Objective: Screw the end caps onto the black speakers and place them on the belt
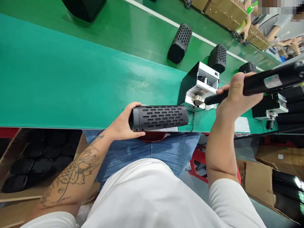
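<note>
My left hand (123, 122) grips the left end of a black perforated cylinder housing (160, 117) that lies on its side at the near edge of the green bench (59, 79). My right hand (237, 95) is wrapped round a black electric screwdriver (266, 81). The screwdriver's tip rests at the pick-up slot of a small white and black screw feeder box (200, 85), just right of the cylinder.
Three more black perforated housings (180, 42) lie on the green conveyor belt beyond. A second feeder (270, 109) sits at the right. Cardboard boxes of black parts stand under the bench at left (30, 164) and right (282, 186). Another person (277, 28) works at far right.
</note>
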Motion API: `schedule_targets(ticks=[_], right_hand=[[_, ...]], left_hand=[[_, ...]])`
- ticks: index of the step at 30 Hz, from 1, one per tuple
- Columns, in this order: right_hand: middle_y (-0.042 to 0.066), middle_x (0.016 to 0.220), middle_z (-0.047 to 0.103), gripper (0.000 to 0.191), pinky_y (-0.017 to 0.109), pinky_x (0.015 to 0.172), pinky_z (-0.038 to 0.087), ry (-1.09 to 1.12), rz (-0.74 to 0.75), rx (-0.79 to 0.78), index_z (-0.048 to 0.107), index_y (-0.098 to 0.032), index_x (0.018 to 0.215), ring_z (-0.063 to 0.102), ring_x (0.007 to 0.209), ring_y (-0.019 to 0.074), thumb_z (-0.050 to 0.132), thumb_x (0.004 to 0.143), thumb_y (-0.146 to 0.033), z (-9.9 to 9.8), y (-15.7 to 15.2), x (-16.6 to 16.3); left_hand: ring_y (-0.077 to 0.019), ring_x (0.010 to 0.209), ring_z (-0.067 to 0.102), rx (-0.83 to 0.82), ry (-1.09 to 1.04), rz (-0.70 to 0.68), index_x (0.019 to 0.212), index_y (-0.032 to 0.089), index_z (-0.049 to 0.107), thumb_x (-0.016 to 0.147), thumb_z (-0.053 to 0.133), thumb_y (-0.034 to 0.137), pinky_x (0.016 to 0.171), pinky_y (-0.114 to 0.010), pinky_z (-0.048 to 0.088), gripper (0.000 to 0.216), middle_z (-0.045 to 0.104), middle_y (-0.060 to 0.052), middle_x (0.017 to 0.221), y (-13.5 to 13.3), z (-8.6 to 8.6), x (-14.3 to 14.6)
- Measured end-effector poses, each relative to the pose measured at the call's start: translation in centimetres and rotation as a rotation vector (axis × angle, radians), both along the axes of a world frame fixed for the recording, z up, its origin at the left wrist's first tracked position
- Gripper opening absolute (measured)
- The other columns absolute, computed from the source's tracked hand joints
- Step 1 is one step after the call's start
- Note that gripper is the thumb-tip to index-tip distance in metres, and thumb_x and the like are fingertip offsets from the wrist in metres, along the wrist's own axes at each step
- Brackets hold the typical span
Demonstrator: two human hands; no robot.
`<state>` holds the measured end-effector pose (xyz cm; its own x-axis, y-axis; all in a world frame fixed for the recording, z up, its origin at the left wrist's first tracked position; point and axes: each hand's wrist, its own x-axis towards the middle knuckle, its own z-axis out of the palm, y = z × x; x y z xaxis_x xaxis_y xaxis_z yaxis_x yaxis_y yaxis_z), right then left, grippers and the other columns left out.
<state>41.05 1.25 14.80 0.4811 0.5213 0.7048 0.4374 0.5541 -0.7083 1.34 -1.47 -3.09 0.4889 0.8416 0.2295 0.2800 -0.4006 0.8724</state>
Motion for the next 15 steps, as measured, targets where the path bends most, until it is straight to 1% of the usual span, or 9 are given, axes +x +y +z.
schedule_targets(ticks=[1, 2, 4, 5, 7, 9, 11, 13, 15], right_hand=[[-0.007, 0.069, 0.065, 0.038, 0.040, 0.056, 0.052, 0.007, -0.016, 0.013, 0.074, -0.034, 0.093, 0.062, 0.054, 0.0201, 0.101, 0.103, -0.059, -1.0, 0.8, 0.9], [-0.009, 0.066, 0.064, 0.037, 0.042, 0.055, 0.052, 0.018, -0.001, 0.024, 0.073, -0.036, 0.094, 0.060, 0.052, 0.0209, 0.100, 0.103, -0.059, -1.9, 1.3, 1.6], [-0.011, 0.063, 0.063, 0.035, 0.046, 0.057, 0.054, 0.035, 0.077, 0.028, 0.072, -0.038, 0.098, 0.056, 0.050, 0.0219, 0.102, 0.102, -0.057, -3.5, 1.7, 2.4], [-0.011, 0.063, 0.064, 0.035, 0.048, 0.058, 0.054, 0.043, 0.116, 0.026, 0.073, -0.039, 0.100, 0.055, 0.050, 0.0220, 0.104, 0.101, -0.056, -4.0, 1.6, 2.6], [-0.011, 0.064, 0.067, 0.036, 0.048, 0.058, 0.055, 0.054, 0.166, 0.015, 0.074, -0.039, 0.102, 0.055, 0.050, 0.0212, 0.106, 0.100, -0.053, -4.5, 1.3, 2.8], [-0.011, 0.063, 0.067, 0.038, 0.044, 0.054, 0.054, 0.065, 0.176, 0.015, 0.074, -0.036, 0.101, 0.056, 0.049, 0.0195, 0.108, 0.098, -0.054, -4.2, 0.8, 2.5], [-0.010, 0.061, 0.064, 0.042, 0.039, 0.049, 0.054, 0.076, 0.161, 0.040, 0.074, -0.033, 0.098, 0.057, 0.047, 0.0175, 0.109, 0.097, -0.058, -3.2, 0.1, 1.8], [-0.009, 0.062, 0.062, 0.042, 0.035, 0.049, 0.057, 0.103, 0.157, 0.080, 0.075, -0.031, 0.096, 0.060, 0.048, 0.0162, 0.107, 0.099, -0.058, -1.8, -1.2, 0.4], [-0.009, 0.064, 0.064, 0.039, 0.032, 0.050, 0.061, 0.142, 0.216, 0.130, 0.077, -0.029, 0.096, 0.063, 0.048, 0.0151, 0.107, 0.100, -0.054, 0.0, -3.0, -1.8]], left_hand=[[-0.0449, 0.165, 0.070, -0.005, 0.011, 0.001, 0.182, 0.029, 0.046, 0.080, 0.109, 0.057, 0.142, -0.057, 0.059, 0.123, 0.061, -0.019, 0.182, 0.0, 0.2, 0.0], [-0.0449, 0.165, 0.070, -0.008, 0.018, 0.002, 0.182, 0.029, 0.045, 0.080, 0.109, 0.057, 0.142, -0.057, 0.059, 0.123, 0.061, -0.019, 0.182, 0.0, 0.3, 0.0], [-0.0451, 0.165, 0.070, -0.007, 0.024, 0.003, 0.182, 0.029, 0.045, 0.080, 0.109, 0.055, 0.143, -0.057, 0.059, 0.123, 0.060, -0.020, 0.182, -0.1, 0.4, 0.0], [-0.0453, 0.165, 0.069, -0.005, 0.025, 0.002, 0.182, 0.030, 0.045, 0.081, 0.108, 0.055, 0.143, -0.058, 0.059, 0.122, 0.060, -0.020, 0.182, -0.1, 0.5, 0.0], [-0.0458, 0.167, 0.068, -0.002, 0.028, -0.002, 0.182, 0.030, 0.043, 0.082, 0.106, 0.055, 0.144, -0.059, 0.057, 0.121, 0.059, -0.020, 0.183, -0.1, 0.4, 0.0], [-0.0466, 0.169, 0.067, -0.004, 0.033, -0.007, 0.183, 0.029, 0.042, 0.083, 0.105, 0.056, 0.146, -0.061, 0.056, 0.122, 0.057, -0.021, 0.185, 0.0, 0.3, 0.0], [-0.0470, 0.169, 0.067, -0.006, 0.032, -0.007, 0.184, 0.029, 0.041, 0.083, 0.105, 0.058, 0.147, -0.062, 0.055, 0.123, 0.057, -0.022, 0.186, 0.1, 0.2, 0.0], [-0.0465, 0.168, 0.068, -0.011, 0.028, -0.007, 0.184, 0.029, 0.041, 0.082, 0.106, 0.059, 0.146, -0.061, 0.056, 0.124, 0.057, -0.022, 0.187, 0.1, 0.2, 0.0], [-0.0458, 0.167, 0.068, -0.014, 0.021, -0.007, 0.185, 0.028, 0.041, 0.081, 0.106, 0.061, 0.145, -0.059, 0.057, 0.127, 0.057, -0.021, 0.187, 0.1, 0.2, 0.1]])
